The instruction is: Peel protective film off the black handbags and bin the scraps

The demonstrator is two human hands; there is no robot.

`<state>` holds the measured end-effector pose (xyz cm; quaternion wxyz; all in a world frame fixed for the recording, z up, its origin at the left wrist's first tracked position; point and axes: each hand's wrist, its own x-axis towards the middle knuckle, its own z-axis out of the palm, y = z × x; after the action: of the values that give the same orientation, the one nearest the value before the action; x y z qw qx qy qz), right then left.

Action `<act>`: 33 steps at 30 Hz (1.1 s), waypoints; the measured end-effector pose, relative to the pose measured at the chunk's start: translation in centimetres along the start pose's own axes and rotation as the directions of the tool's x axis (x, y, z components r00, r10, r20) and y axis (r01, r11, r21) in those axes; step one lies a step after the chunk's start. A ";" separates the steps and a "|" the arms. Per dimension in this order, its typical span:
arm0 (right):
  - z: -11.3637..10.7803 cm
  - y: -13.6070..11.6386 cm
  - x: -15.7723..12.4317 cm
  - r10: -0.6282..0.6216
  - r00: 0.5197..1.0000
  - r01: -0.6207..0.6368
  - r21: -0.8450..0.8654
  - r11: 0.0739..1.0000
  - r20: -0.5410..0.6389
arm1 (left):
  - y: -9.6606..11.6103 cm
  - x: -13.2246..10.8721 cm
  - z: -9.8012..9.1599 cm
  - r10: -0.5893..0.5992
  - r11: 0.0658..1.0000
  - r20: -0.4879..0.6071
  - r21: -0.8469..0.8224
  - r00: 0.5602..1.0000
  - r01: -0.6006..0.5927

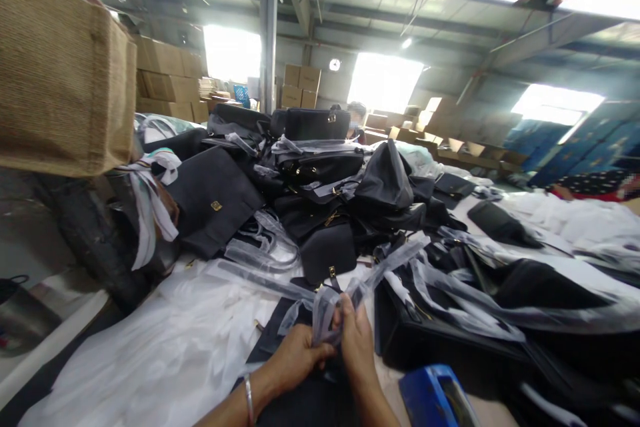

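Both the left hand [295, 359] and the right hand [356, 339] pinch a crinkled clear plastic wrap [327, 310] over a black handbag [310, 387], low at centre before a heap of black handbags [320, 187].

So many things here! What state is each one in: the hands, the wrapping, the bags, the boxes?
Left hand, closed on the plastic strip.
Right hand, closed on the same strip.
Plastic strip, crumpled, pinched between both hands.
Black bags, piled loosely, some wrapped in plastic.
Woven bag, upright, at the left.
Cardboard boxes, stacked at the back left, shut.
Blue box, lying flat by the right wrist.
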<state>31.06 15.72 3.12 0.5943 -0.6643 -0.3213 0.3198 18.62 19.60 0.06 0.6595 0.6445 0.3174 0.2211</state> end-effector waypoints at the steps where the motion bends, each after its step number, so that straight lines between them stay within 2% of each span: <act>1: 0.1 0.2 -0.2 -0.032 0.999 0.030 -0.093 0.995 -0.017 | 0.0 0.1 0.0 0.000 1.000 0.004 -0.004 1.000 0.000; 3: 0.2 1.1 -0.7 -0.049 0.999 0.045 -0.178 0.983 -0.014 | -0.1 0.2 -0.1 0.001 1.000 0.008 -0.013 1.000 -0.001; 6: 0.4 2.8 -1.5 0.002 0.999 0.004 -0.150 0.989 0.038 | 0.1 0.2 -0.2 0.010 0.999 0.020 -0.045 1.000 -0.009; 13: 0.5 4.6 -1.4 0.102 0.992 -0.104 0.026 0.994 0.067 | 0.3 -0.3 -0.2 0.037 0.991 0.024 -0.130 0.999 -0.034; 17: 0.1 5.0 -0.5 0.163 0.972 -0.194 0.186 0.963 0.172 | -0.5 0.3 -0.9 0.042 0.983 0.062 -0.179 0.997 -0.030; 19: -0.1 5.3 -0.4 0.159 0.963 -0.206 0.214 0.955 0.216 | -0.4 0.8 -1.5 0.044 0.985 -0.004 -0.166 0.999 -0.044; 22: 0.1 5.4 -1.1 0.107 0.970 -0.148 0.184 0.972 0.217 | 0.6 1.5 -1.9 0.025 0.988 -0.222 -0.143 0.975 -0.058; 24: 0.4 5.4 -1.8 0.068 0.976 -0.093 0.112 0.989 0.208 | 1.3 1.9 -1.8 -0.022 0.990 -0.313 -0.141 0.950 -0.024; 26: 0.6 5.3 -2.5 0.034 0.978 -0.030 -0.020 0.999 0.208 | 1.7 2.2 -1.6 -0.067 0.990 -0.351 -0.141 0.934 0.018; 29: 0.2 4.8 -2.9 -0.008 0.954 0.067 -0.187 0.980 0.300 | 1.8 2.6 -1.5 -0.090 0.983 -0.292 -0.180 0.952 0.038; 31: -0.6 4.3 -2.6 -0.030 0.907 0.097 -0.140 0.985 0.419 | 1.6 2.7 -1.6 -0.076 0.972 -0.204 -0.233 0.976 0.027; 32: -1.1 4.0 -2.3 -0.012 0.884 0.050 -0.069 0.996 0.467 | 1.5 2.7 -1.6 -0.058 0.967 -0.169 -0.255 0.984 0.014; 33: -1.8 3.7 -1.8 0.032 0.872 -0.050 0.023 0.999 0.488 | 1.4 2.6 -1.6 -0.040 0.963 -0.152 -0.269 0.988 -0.002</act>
<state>31.59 12.93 -0.30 0.4987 -0.5587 -0.4409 0.4947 19.48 22.67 1.12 0.7160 0.5270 0.3412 0.3054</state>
